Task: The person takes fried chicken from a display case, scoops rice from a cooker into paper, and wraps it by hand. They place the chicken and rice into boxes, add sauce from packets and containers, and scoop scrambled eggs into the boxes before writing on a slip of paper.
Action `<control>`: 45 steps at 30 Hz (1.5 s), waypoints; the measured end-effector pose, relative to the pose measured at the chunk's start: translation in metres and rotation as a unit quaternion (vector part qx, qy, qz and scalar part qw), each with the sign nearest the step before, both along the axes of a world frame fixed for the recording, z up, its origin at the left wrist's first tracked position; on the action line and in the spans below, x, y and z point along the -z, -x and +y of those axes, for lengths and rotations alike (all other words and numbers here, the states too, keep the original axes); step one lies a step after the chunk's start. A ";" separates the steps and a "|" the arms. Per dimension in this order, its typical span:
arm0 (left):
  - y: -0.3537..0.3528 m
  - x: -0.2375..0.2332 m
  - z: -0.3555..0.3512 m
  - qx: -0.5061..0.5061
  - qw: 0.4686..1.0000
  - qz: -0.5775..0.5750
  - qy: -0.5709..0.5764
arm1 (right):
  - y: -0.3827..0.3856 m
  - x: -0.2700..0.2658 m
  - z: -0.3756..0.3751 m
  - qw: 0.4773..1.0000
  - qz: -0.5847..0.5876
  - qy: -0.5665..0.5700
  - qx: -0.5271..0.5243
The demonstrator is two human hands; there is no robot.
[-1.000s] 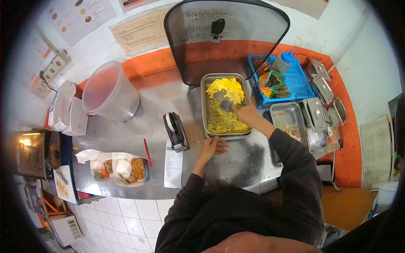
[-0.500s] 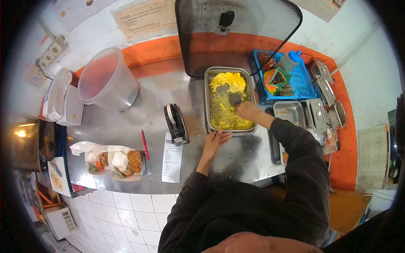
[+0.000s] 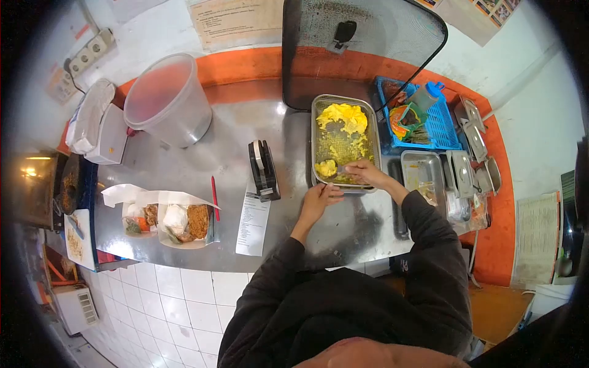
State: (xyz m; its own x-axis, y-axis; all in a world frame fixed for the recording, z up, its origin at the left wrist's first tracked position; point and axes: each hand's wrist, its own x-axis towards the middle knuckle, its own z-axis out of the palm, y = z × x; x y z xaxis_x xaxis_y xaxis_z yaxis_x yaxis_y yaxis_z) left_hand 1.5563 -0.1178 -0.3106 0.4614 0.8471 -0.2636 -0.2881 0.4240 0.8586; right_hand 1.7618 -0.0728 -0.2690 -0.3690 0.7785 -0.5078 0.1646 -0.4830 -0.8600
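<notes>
Right hand [image 3: 363, 172] fingers closed on utensil [image 3: 341, 167] beside scrambled egg lump [image 3: 326, 167] in metal tray [image 3: 313, 138]. Left hand [image 3: 323, 196] fingers curled at near rim, grip unclear. Egg looks soft and crumbly: lift from beneath.

The tray [image 3: 375, 132] and counter [image 3: 208, 159] are made of shiny metal; the tub [image 3: 169, 98] of translucent plastic; the basket [image 3: 443, 126] of blue plastic.

No lettering is legible anywhere on this kitchen counter: the printed slip [image 3: 252, 224] beside the tape dispenser [image 3: 264, 170], the paper notice [image 3: 236, 21] taped to the wall, and the sheet [image 3: 537, 236] at far right all carry lines too small and blurred to read.
</notes>
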 end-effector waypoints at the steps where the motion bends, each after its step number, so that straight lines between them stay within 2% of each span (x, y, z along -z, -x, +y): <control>1: 0.002 -0.001 0.001 -0.001 1.000 0.000 -0.001 | -0.002 0.000 -0.002 1.000 0.000 -0.001 -0.001; 3: 0.009 -0.002 0.002 0.014 0.999 0.037 0.012 | -0.002 -0.003 -0.007 0.996 -0.016 -0.033 0.083; 7: 0.028 -0.002 -0.001 -0.009 0.999 0.037 0.000 | 0.005 -0.031 -0.017 0.985 -0.008 -0.085 0.148; 9: 0.047 0.001 -0.012 0.042 0.999 0.019 -0.011 | 0.028 -0.052 -0.031 0.983 -0.003 -0.126 0.135; 10: 0.061 0.004 -0.022 0.011 1.000 0.028 -0.002 | 0.043 -0.059 -0.040 0.981 0.006 -0.150 0.124; 12: 0.087 0.007 -0.046 0.077 0.997 -0.001 0.010 | 0.089 -0.077 -0.063 0.980 0.007 -0.162 0.114; 14: 0.119 0.006 -0.073 0.055 0.998 0.017 0.033 | 0.134 -0.077 -0.088 0.992 0.015 -0.113 0.055; 16: 0.147 0.007 -0.101 0.050 0.997 0.032 0.052 | 0.189 -0.062 -0.106 0.981 0.192 -0.001 0.006; 18: 0.173 0.011 -0.127 -0.011 0.999 0.011 0.034 | 0.249 -0.048 -0.115 0.968 0.236 0.086 -0.001; 19: 0.180 0.048 -0.138 -0.013 0.997 0.053 0.050 | 0.275 -0.040 -0.114 0.971 0.231 0.047 -0.032; 20: 0.192 0.045 -0.142 -0.013 0.997 0.055 0.050 | 0.302 -0.030 -0.107 0.973 0.225 0.007 -0.060; 21: 0.203 0.037 -0.147 -0.018 0.998 0.042 0.049 | 0.328 -0.021 -0.100 0.973 0.093 -0.200 -0.072; 22: 0.213 0.027 -0.151 -0.021 0.998 0.027 0.048 | 0.353 -0.009 -0.093 0.914 -0.047 -0.394 -0.078; 23: 0.224 0.014 -0.153 -0.026 0.997 -0.011 0.065 | 0.376 0.013 -0.079 0.861 -0.126 -0.487 -0.070; 24: 0.233 0.009 -0.157 -0.012 0.998 -0.014 0.064 | 0.393 0.035 -0.071 0.792 -0.209 -0.571 -0.057; 26: 0.250 0.004 -0.157 -0.047 0.995 0.040 0.075 | 0.411 0.049 -0.070 0.656 -0.442 -0.598 -0.129; 27: 0.259 0.004 -0.158 -0.014 0.997 0.040 0.065 | 0.415 0.056 -0.072 0.653 -0.436 -0.607 -0.125; 29: 0.273 0.006 -0.163 -0.087 0.990 0.052 0.093 | 0.416 0.057 -0.076 0.626 -0.428 -0.642 -0.109; 30: 0.279 0.007 -0.163 -0.061 0.993 0.049 0.090 | 0.413 0.054 -0.079 0.605 -0.424 -0.666 -0.103; 31: 0.283 0.007 -0.163 -0.083 0.991 0.043 0.098 | 0.411 0.052 -0.081 0.603 -0.441 -0.657 -0.094; 33: 0.285 0.004 -0.159 -0.094 0.990 0.040 0.100 | 0.408 0.043 -0.079 0.676 -0.354 -0.638 -0.105; 34: 0.282 0.002 -0.158 -0.093 0.989 0.057 0.098 | 0.400 0.035 -0.080 0.674 -0.362 -0.637 -0.096; 36: 0.272 -0.002 -0.155 -0.087 0.989 0.075 0.093 | 0.382 -0.007 -0.092 0.706 -0.257 -0.656 -0.071; 37: 0.265 -0.003 -0.152 -0.060 0.990 0.088 0.097 | 0.368 -0.030 -0.099 0.704 -0.261 -0.657 -0.066; 39: 0.243 -0.015 -0.142 -0.014 0.988 0.107 0.106 | 0.318 -0.068 -0.112 0.844 -0.150 -0.504 -0.105; 41: 0.210 -0.013 -0.128 0.015 0.991 0.098 0.086 | 0.257 -0.063 -0.110 0.790 -0.220 -0.571 -0.038; 43: 0.166 -0.022 -0.110 0.051 0.994 0.081 0.058 | 0.186 -0.080 -0.093 0.748 -0.318 -0.583 0.019; 44: 0.142 -0.022 -0.097 0.048 0.994 0.078 0.058 | 0.152 -0.071 -0.071 0.741 -0.325 -0.575 0.120; 45: 0.119 -0.018 -0.085 0.057 0.996 0.066 0.024 | 0.114 -0.063 -0.050 0.757 -0.331 -0.538 0.170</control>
State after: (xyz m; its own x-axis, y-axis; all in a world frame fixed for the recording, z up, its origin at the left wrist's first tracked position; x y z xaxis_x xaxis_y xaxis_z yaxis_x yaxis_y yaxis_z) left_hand 1.4377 -0.2026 -0.2925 0.5133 0.7758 -0.3670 -0.1215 0.4890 0.8638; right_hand 1.6480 -0.1231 -0.2058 0.0037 0.8655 0.5010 0.7542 0.3266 -0.5697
